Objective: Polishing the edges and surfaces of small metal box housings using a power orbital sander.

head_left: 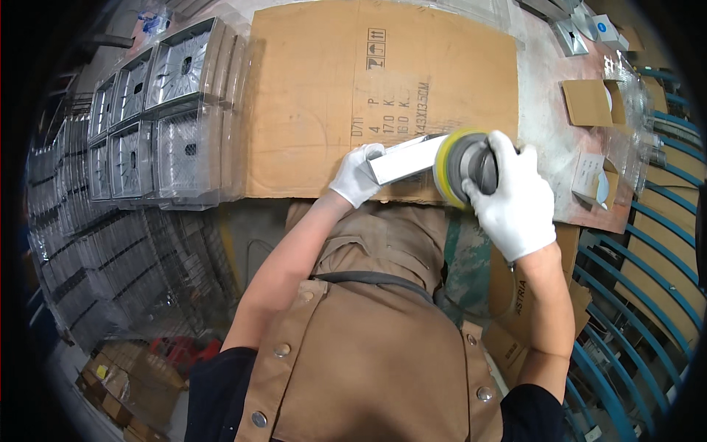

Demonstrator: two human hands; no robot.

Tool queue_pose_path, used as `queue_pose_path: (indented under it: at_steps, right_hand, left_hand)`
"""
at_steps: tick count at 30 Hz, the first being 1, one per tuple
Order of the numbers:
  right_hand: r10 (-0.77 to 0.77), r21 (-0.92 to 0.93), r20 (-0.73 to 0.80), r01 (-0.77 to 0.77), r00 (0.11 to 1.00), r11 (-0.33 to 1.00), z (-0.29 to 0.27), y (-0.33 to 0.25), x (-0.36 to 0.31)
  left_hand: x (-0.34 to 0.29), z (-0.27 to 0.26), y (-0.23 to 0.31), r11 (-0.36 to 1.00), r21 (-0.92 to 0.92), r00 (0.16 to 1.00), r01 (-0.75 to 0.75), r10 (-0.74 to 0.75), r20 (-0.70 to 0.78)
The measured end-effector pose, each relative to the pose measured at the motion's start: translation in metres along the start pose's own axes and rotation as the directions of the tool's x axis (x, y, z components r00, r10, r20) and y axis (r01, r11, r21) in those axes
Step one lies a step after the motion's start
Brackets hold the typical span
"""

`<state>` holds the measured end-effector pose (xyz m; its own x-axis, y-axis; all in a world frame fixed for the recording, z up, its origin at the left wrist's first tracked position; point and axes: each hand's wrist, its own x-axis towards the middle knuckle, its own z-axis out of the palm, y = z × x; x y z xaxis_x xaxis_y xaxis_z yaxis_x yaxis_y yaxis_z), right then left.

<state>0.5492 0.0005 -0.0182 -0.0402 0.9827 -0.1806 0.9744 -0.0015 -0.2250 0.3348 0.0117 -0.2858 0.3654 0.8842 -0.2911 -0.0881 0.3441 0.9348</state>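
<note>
My left hand, in a white glove, grips one end of a shiny, box-shaped metal part and keeps it tilted over the near edge of the cardboard sheet. A round handheld sander with a yellow-green rim is in my right hand, also gloved in white. The sander's pad stands on edge at the metal part's right end; whether the two touch I cannot tell. Its rim looks blurred. My right fingers wrap around the sander's dark body.
Stacked square metal trays in clear plastic stand at the left, with more wrapped stacks below. Small open cardboard boxes sit on the table's right side. Blue curved rails run along the far right. A thin hose hangs below my right hand.
</note>
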Motion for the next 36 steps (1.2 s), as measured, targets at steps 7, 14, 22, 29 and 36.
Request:
queue_pose_path:
  at_steps: [7,14,22,29,36]
  right_hand:
    - [0.010,-0.008,0.002,-0.010,1.000,1.000,0.002,0.005,-0.008]
    - [0.015,-0.002,0.027,-0.015,1.000,1.000,0.002,0.005,-0.012]
    - [0.015,-0.005,0.013,-0.015,1.000,1.000,0.005,0.004,-0.010]
    - [0.056,0.003,-0.007,-0.056,0.998,0.998,0.002,-0.001,0.010]
    - [0.210,-0.153,-0.197,-0.241,0.958,0.958,0.002,0.064,0.004]
  left_hand:
    - [-0.006,0.002,0.005,0.963,0.229,0.989,-0.144,0.150,-0.009]
    - [-0.007,-0.002,-0.002,0.942,0.281,0.979,-0.185,0.200,-0.028]
    - [-0.007,0.002,0.001,0.975,0.155,0.986,-0.159,0.164,-0.018]
    - [0.000,-0.002,-0.006,0.995,0.027,0.994,-0.099,0.097,0.057]
    - [0.010,-0.002,-0.032,0.979,0.070,0.982,-0.189,0.189,0.005]
